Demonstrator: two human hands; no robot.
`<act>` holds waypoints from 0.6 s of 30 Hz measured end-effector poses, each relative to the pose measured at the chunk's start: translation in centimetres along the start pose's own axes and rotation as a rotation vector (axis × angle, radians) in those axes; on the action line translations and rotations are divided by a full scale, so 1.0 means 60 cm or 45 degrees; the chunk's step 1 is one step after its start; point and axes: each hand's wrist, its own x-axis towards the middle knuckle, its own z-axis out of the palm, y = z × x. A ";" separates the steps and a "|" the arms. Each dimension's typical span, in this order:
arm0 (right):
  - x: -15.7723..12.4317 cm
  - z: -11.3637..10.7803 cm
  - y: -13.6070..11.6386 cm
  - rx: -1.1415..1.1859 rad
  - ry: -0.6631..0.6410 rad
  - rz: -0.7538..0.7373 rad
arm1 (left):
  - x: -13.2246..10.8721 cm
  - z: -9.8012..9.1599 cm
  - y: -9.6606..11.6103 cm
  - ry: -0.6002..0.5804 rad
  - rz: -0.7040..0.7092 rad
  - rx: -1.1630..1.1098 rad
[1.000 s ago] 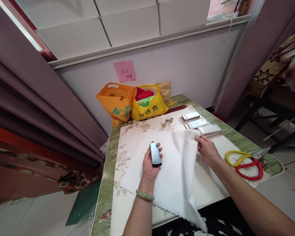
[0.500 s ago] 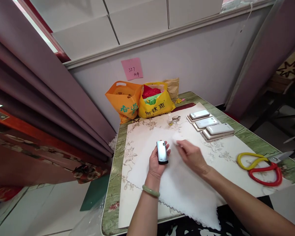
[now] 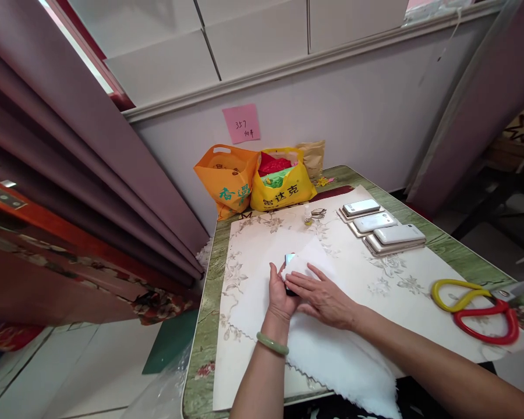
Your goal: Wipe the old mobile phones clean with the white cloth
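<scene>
My left hand (image 3: 280,298) is palm up over the table, closed around a small silvery mobile phone (image 3: 289,258). A folded-over corner of a white cloth (image 3: 314,255) with a wavy edge covers most of the phone; only its top end and a dark lower edge show. My right hand (image 3: 327,299) lies flat on that corner, fingers stretched out, pressing it against the phone. The rest of the cloth spreads under both hands and hangs over the near table edge. A green bangle (image 3: 272,343) circles my left wrist.
Several phones (image 3: 399,234) lie in stacks at the right. Large scissors (image 3: 484,308) with yellow and red handles rest near the right edge. An orange bag (image 3: 227,180), a yellow bag (image 3: 283,195), a small bottle (image 3: 308,214) and glasses (image 3: 318,213) are at the back.
My right hand has moved left, bringing the cloth's corner over the phone, and its fingers have flattened out on top. The phone, bare before, is now mostly covered. The view has shifted slightly.
</scene>
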 end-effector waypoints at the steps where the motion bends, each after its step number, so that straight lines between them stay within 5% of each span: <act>1: 0.006 0.008 -0.001 -0.001 -0.036 0.002 | -0.001 0.000 0.000 0.024 -0.015 0.006; 8: 0.049 0.029 0.026 -0.056 -0.095 0.312 | -0.007 0.005 0.001 -0.137 0.039 0.053; 18: -0.020 -0.005 -0.053 0.075 -0.075 0.014 | -0.013 -0.002 0.003 0.014 0.015 0.076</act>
